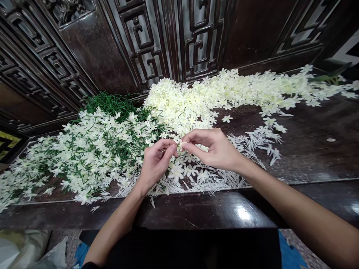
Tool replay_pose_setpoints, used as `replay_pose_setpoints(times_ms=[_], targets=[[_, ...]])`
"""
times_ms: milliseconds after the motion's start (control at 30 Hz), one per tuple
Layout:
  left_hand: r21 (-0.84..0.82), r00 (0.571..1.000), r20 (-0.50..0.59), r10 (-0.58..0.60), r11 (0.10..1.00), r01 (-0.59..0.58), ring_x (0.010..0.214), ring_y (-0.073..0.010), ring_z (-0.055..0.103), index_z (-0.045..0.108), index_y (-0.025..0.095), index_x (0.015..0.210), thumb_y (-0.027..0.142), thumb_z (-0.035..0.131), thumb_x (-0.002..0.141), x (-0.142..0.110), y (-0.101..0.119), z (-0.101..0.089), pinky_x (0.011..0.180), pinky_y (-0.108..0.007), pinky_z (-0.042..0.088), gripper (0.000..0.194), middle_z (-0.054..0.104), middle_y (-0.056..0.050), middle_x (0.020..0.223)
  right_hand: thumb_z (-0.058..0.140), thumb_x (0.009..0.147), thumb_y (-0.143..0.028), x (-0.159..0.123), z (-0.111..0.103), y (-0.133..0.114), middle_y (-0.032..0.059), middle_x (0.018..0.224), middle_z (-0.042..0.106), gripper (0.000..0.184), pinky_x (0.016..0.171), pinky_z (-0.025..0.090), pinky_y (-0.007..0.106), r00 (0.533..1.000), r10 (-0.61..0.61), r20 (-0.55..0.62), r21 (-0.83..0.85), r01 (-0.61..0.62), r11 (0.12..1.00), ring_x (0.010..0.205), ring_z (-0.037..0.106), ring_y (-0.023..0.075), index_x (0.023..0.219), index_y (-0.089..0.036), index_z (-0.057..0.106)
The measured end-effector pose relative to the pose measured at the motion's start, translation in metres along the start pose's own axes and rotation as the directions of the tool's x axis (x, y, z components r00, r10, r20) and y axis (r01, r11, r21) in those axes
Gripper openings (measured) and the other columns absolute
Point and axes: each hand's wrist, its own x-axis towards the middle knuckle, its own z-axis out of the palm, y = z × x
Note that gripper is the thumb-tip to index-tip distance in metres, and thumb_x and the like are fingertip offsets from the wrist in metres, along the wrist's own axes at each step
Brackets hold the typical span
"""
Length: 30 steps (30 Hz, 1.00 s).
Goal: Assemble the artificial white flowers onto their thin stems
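Observation:
Over the middle of the flower heap, my left hand point(158, 158) and my right hand point(214, 147) meet at the fingertips. Both are closed in a pinch on a small artificial flower point(181, 143), mostly covered by the fingers; a pale bit and a trace of green show between them. Left of my hands lie white flowers with green stems point(92, 149). Behind them spreads a pile of loose creamy-white flower heads point(179, 104). Thin white stick-like pieces point(224, 179) are scattered beneath and beside my right hand, with several white blossoms point(176, 172) among them.
Everything rests on a dark, glossy wooden bench point(308, 149) with a raised front edge. A carved wooden lattice back point(140, 37) rises behind it. A bundle of green stems point(110, 104) sits at the back left. Pale bags point(25, 246) are on the floor at lower left.

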Motion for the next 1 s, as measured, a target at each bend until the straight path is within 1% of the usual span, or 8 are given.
replay_pose_setpoints(times_ms=[133,267,367,467,600,833,1000], targets=[[0.012,1.000,-0.005,0.017,1.000,-0.017,0.057,-0.0106,0.058,0.065,0.016,0.088,0.026,0.060,0.087,0.0007,-0.0011,0.0008,0.048,-0.021,0.046,0.011,0.067,-0.004,0.070,0.057,0.084,-0.020,-0.0003,0.0017,0.0017,0.0043,0.087,0.069,0.009,0.077,0.055,0.042,0.998,-0.066,-0.013,-0.114,0.064,0.991,0.083,0.065,0.0191,0.089,-0.019,0.065],[-0.076,1.000,0.011,0.021,0.997,-0.020,0.059,-0.0106,0.061,0.064,0.015,0.085,0.024,0.059,0.087,0.0013,-0.0018,0.0016,0.053,-0.022,0.049,0.010,0.068,-0.003,0.072,0.054,0.087,-0.019,-0.0013,0.0035,0.0013,0.0028,0.086,0.069,0.011,0.083,0.054,0.042,0.992,-0.123,0.003,-0.182,0.121,0.976,0.089,0.065,0.0195,0.091,-0.020,0.064],[-0.160,1.000,0.023,-0.016,0.987,0.020,0.058,-0.0110,0.063,0.063,0.015,0.082,0.024,0.060,0.086,0.0017,-0.0035,0.0019,0.054,-0.023,0.051,0.010,0.069,-0.003,0.070,0.053,0.089,-0.020,-0.0023,0.0045,0.0025,0.0021,0.084,0.068,0.011,0.079,0.055,0.041,0.993,-0.114,0.023,-0.193,0.116,0.974,0.087,0.065,0.0194,0.092,-0.021,0.064],[-0.188,0.999,0.037,-0.027,0.982,0.034,0.057,-0.0118,0.065,0.063,0.017,0.080,0.023,0.061,0.086,0.0020,-0.0055,0.0015,0.054,-0.024,0.052,0.008,0.070,-0.003,0.069,0.052,0.089,-0.020,-0.0029,0.0050,0.0040,0.0024,0.087,0.068,0.013,0.073,0.056,0.038,0.992,-0.120,0.039,-0.191,0.125,0.974,0.084,0.065,0.0186,0.090,-0.022,0.064],[-0.196,0.998,0.060,-0.014,0.980,0.026,0.058,-0.0121,0.066,0.064,0.018,0.081,0.021,0.061,0.086,0.0019,-0.0071,0.0009,0.057,-0.025,0.053,0.006,0.071,-0.002,0.069,0.050,0.090,-0.018,-0.0029,0.0051,0.0047,0.0037,0.089,0.069,0.015,0.071,0.057,0.036,0.984,-0.171,0.044,-0.209,0.176,0.962,0.082,0.065,0.0177,0.093,-0.020,0.065],[-0.178,0.999,0.054,-0.002,0.984,0.011,0.059,-0.0121,0.066,0.064,0.016,0.083,0.021,0.062,0.086,0.0013,-0.0061,0.0003,0.055,-0.024,0.053,0.007,0.071,-0.003,0.069,0.049,0.090,-0.012,-0.0040,0.0066,0.0084,0.0058,0.088,0.069,0.017,0.066,0.060,0.032,0.953,-0.299,0.047,-0.286,0.300,0.910,0.079,0.066,0.0156,0.099,-0.014,0.063],[-0.166,0.999,0.046,0.008,0.986,-0.001,0.058,-0.0119,0.066,0.064,0.016,0.082,0.020,0.062,0.086,0.0006,-0.0063,0.0001,0.054,-0.023,0.052,0.006,0.070,-0.003,0.068,0.048,0.090,-0.010,-0.0037,0.0072,0.0106,0.0074,0.087,0.069,0.017,0.062,0.060,0.029,0.941,-0.332,0.062,-0.295,0.335,0.895,0.076,0.066,0.0148,0.100,-0.011,0.062]])
